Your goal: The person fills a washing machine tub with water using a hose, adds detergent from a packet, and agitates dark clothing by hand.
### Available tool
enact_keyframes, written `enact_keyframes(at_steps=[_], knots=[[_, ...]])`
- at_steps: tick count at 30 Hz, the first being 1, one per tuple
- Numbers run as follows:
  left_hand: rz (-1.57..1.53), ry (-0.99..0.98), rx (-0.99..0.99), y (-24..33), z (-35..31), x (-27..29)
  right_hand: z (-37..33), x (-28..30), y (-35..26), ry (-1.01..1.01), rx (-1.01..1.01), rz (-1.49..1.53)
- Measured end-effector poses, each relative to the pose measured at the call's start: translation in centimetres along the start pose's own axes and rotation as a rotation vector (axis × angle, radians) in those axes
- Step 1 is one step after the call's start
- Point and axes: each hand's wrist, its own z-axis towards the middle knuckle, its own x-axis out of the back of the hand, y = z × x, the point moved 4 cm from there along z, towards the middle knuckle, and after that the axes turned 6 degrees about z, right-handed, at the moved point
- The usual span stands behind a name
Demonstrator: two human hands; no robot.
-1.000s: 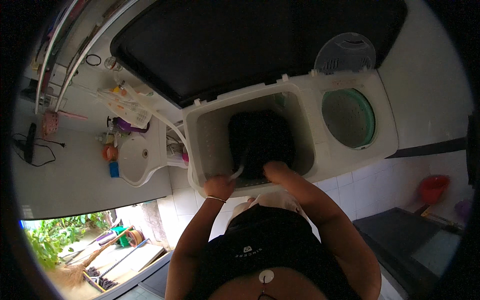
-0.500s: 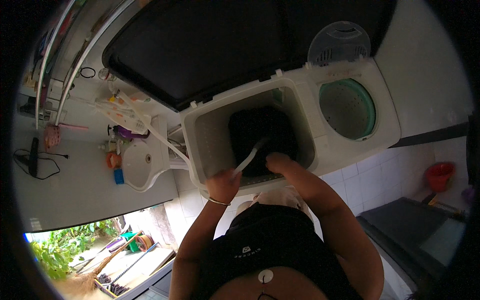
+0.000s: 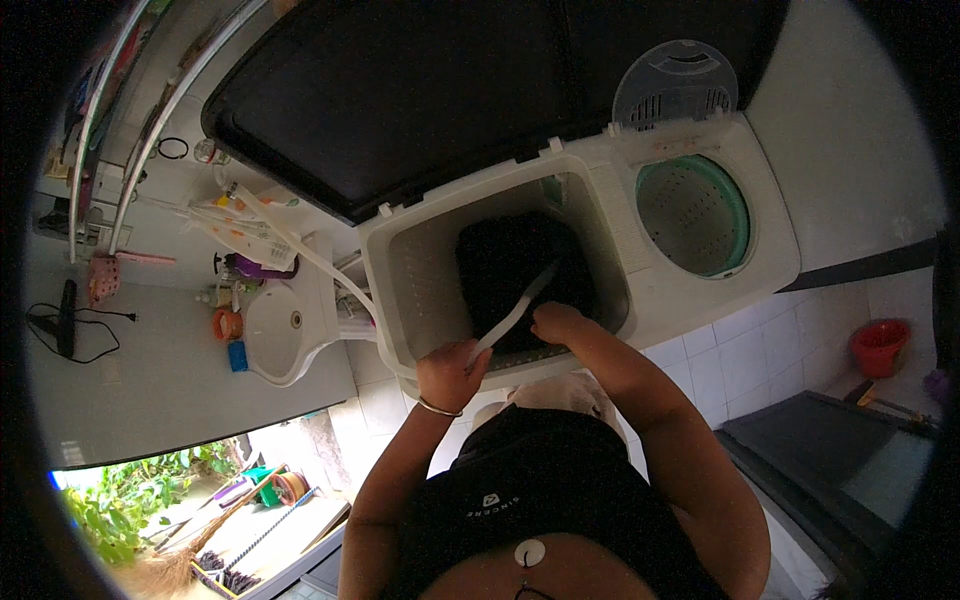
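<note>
A white twin-tub washing machine [image 3: 640, 320] stands in front of me with its dark lid [image 3: 420, 110] raised. My left hand [image 3: 452, 373], a bangle at the wrist, is closed around a pale hose [image 3: 512, 318] at the tub's near left rim. The hose's free end points over a black mass [image 3: 515, 240], apparently cloth, in the wash tub [image 3: 420, 260]. My right hand [image 3: 557, 324] reaches over the near rim, its fingers curled against the black mass. What lies inside those fingers is hidden.
Right of the wash tub is the round spin tub [image 3: 695, 215] with a green ring, its clear lid [image 3: 675, 85] up. A white washbasin [image 3: 290, 330] is at the left. A red bucket [image 3: 880, 348] stands far right; a broom [image 3: 170, 570] lies lower left.
The hose's free end has swung a little to the right and away from me. My left hand has shifted slightly right with it. The right hand stays nearly in place.
</note>
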Motion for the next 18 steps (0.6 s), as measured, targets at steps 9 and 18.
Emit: enact_keyframes(at_steps=[9,18], knots=[[0.14,0.029,0.026,0.1,0.8,1.4,0.2,-0.1,0.0,-0.052,0.021,0.003],[0.136,0.156,-0.014,0.4,1.1,2.9,1.1,-0.5,0.4,-0.036,0.019,0.009]])
